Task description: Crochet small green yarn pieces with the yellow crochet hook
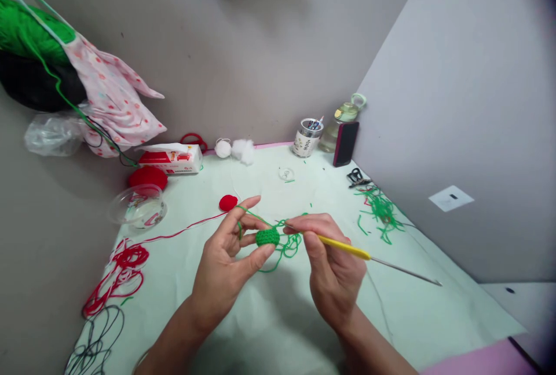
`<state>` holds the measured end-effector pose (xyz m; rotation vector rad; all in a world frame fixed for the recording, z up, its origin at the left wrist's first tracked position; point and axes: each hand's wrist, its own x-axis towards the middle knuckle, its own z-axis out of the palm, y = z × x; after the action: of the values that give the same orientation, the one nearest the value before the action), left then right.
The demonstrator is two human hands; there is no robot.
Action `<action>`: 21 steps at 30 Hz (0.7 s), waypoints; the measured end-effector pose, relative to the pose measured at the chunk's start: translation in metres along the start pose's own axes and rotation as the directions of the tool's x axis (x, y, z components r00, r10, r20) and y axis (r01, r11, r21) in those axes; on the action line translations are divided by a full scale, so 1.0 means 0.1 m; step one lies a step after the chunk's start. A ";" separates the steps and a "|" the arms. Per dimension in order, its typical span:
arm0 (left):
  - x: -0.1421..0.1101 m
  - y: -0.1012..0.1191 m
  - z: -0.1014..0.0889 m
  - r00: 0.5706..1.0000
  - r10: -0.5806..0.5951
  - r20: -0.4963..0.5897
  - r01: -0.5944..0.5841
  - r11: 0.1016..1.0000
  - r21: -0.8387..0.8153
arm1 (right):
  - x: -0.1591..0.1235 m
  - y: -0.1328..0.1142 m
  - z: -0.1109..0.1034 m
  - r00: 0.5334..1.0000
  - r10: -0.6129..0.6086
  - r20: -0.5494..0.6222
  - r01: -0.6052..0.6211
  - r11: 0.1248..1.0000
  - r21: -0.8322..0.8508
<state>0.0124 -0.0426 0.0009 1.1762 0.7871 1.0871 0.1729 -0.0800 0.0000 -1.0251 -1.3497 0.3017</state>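
My left hand (232, 259) pinches a small green crochet piece (267, 237) between thumb and fingers, with green yarn running over the raised index finger. In my right hand (332, 265) is a crochet hook (345, 246) with a yellow handle, gripped like a pen. Its rear metal end points down to the right, while the front tip is close to the green piece and partly hidden by my fingers. Loose green yarn (292, 246) lies on the table behind and between the hands. Just beyond my left fingers sits a red crocheted piece (228, 203).
Red and white yarn (130, 256) and dark yarn (98, 343) lie at the left, near a clear plastic bowl (145, 207) and a tissue pack (171, 159). Along the back stand a pen can (306, 140), a bottle (336, 131) and a phone (346, 144). Green scraps (382, 207) lie right.
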 end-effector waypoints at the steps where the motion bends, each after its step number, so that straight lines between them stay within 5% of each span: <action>1: 0.00 0.00 0.00 1.000 -0.003 0.012 0.003 1.000 -0.012 | 0.00 0.00 0.00 1.000 0.013 0.004 -0.013 1.000 0.025; 13: 0.00 -0.01 -0.01 0.994 -0.043 0.104 0.055 0.993 -0.107 | 0.01 0.12 -0.01 0.957 0.244 0.156 -0.288 0.857 0.426; 21: 0.01 -0.01 0.00 0.991 -0.093 0.099 0.107 0.983 -0.148 | 0.02 0.12 -0.05 0.958 0.208 0.198 -0.269 0.891 0.366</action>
<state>0.0129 -0.0416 -0.0003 1.0385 0.6725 0.9857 0.1822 -0.0736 -0.0068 -0.8402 -1.2326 0.8189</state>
